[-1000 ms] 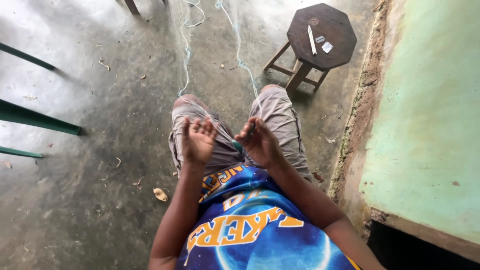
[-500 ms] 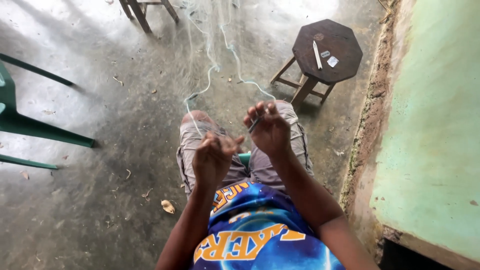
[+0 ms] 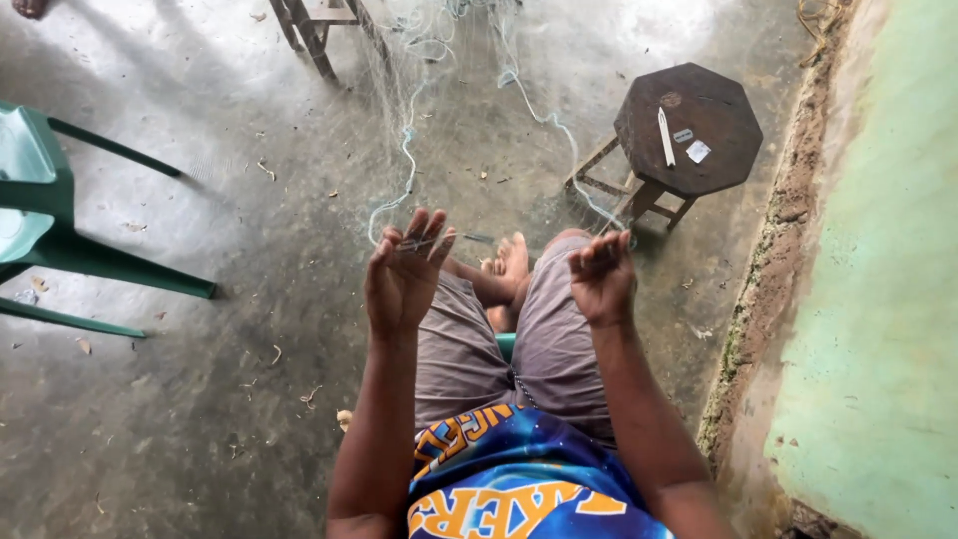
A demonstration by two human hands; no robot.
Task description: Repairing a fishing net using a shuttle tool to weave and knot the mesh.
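One view only, head cam, looking down on a seated person.

Obs: left hand [image 3: 407, 271] raised, palm away from cam, fingers [image 3: 435, 242] loosely spread with the tips hooked into fine mesh. Right hand [image 3: 602, 276] raised beside it, well apart, fingers curled inward and bunched; looks like a pinch on a strand, but cannot tell for sure, thread too thin to resolve there.

Thing in hand: fishing net [image 3: 439, 110], pale, near-transparent, running from both hands away across the concrete floor [image 3: 200, 399] toward the top of frame. A thicker pale edge cord [image 3: 404, 165] snakes down to the left hand; a second one goes toward the right.

Handling (judgement): very light, limp, no stiffness; will drape and snag on toes, fingers, stool legs. Filament prob. slippery and thin enough to bite skin under tension. Best held by the thicker cord or a bunched fold, not by a single strand.

Nearby: dark octagonal stool [image 3: 689, 125] to the right, carrying a white stick-like tool [image 3: 666, 137] and two small pale bits; green plastic chair [image 3: 45, 215] at left; green wall [image 3: 888, 299] at right.

Hidden / unclear: far end of net cut off at top edge. Mesh extent over floor hard to trace. Seat under the person mostly covered by the legs, only a green sliver shows. Small bits on stool not identifiable.
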